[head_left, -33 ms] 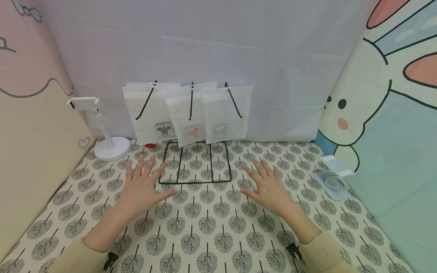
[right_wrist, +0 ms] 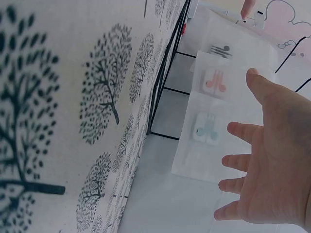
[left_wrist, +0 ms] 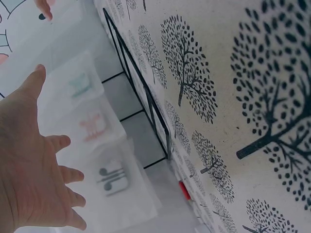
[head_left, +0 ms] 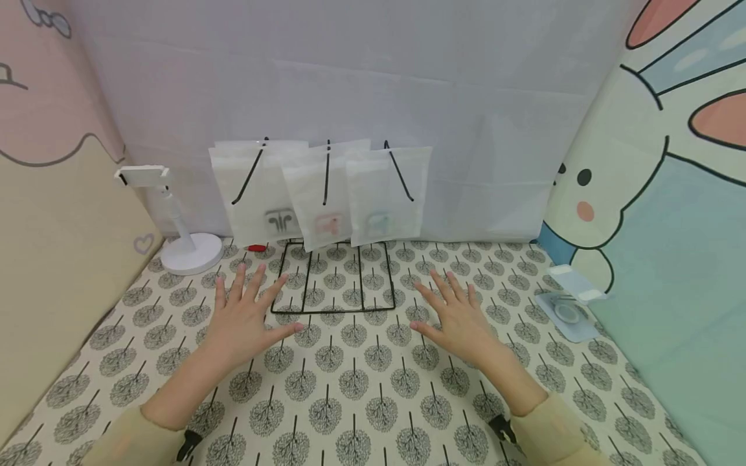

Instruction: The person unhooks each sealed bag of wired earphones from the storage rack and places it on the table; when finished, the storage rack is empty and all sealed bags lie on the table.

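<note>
Both hands are spread with nothing in them. In the head view the left hand point(head_left: 240, 323) hovers over the patterned cloth, its fingertips just left of a black wire rack point(head_left: 333, 312). On the other side, the right hand point(head_left: 457, 320) has its fingers apart, to the right of the rack. Three groups of frosted white pouches hang from the rack's hooks: a left one point(head_left: 247, 200) with a dark earphone picture, a middle one point(head_left: 309, 200) with a pink one, and a right one point(head_left: 373, 194) with a pale green one. Each wrist view shows an open palm beside these pouches.
A white phone stand point(head_left: 192, 254) with a round base stands at the back left. Near it lies a small red object point(head_left: 256, 248). At the right is a folding pale stand point(head_left: 568, 317) with a round disc. Cloth walls point(head_left: 495, 129) enclose the back and sides.
</note>
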Available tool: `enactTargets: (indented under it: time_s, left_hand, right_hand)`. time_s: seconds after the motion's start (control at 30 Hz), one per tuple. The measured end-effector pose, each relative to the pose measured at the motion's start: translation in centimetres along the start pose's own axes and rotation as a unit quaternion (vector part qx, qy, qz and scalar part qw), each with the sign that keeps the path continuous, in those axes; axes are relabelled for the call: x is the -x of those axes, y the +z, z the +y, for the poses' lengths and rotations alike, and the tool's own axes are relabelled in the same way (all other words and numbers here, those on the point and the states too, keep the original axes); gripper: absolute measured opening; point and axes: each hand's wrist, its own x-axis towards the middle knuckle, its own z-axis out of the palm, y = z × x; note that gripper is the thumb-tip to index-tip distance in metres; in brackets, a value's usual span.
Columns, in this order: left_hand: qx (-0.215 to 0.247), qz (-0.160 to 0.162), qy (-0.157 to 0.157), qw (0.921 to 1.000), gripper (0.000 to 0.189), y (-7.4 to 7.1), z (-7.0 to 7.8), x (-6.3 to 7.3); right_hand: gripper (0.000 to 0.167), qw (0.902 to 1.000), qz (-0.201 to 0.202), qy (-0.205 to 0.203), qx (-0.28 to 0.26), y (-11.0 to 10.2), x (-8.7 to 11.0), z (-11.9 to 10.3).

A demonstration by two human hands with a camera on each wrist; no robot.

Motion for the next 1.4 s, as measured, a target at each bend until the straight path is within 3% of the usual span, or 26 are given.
enactTargets:
  time_s: [0.83,1.13,1.4]
  left_hand:
    - [-0.007,0.035,0.0,0.9994,0.094,-2.4,-1.5,-0.9]
    - [-0.004,0.031,-0.015,0.9994,0.097,-3.8,-3.8,-1.9]
    - [-0.006,0.061,-0.033,0.9976,0.1,-4.5,-7.0,-3.7]
  right_hand:
    - [0.078,0.9999,0.009,-0.005,0.005,-1.8,-1.3,-0.2]
    - [0.08,0.9993,0.02,-0.015,0.027,-2.8,-2.8,0.0]
    - [0.083,0.9984,0.019,-0.021,0.048,-3.0,-5.0,0.2]
